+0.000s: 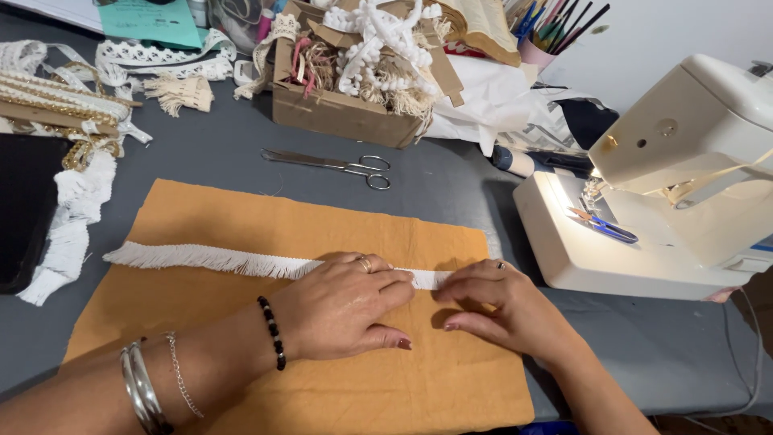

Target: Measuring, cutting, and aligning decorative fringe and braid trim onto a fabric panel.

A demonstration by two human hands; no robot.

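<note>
An orange-tan piece of fabric (241,225) lies flat on the grey table. A white fringe trim (201,258) runs across it from left to right. My left hand (342,304) lies palm down over the trim near the cloth's middle, fingertips pressing on it. My right hand (499,310) rests just to the right, its fingers pinching or pressing the trim's right end. The two hands nearly touch. Bracelets and a beaded band are on my left wrist.
A white sewing machine (668,185) stands at the right with small blue snips (604,225) on its bed. Metal scissors (330,165) lie behind the fabric. A cardboard box of trims (354,72) sits at the back, more lace and fringe (72,121) at the left.
</note>
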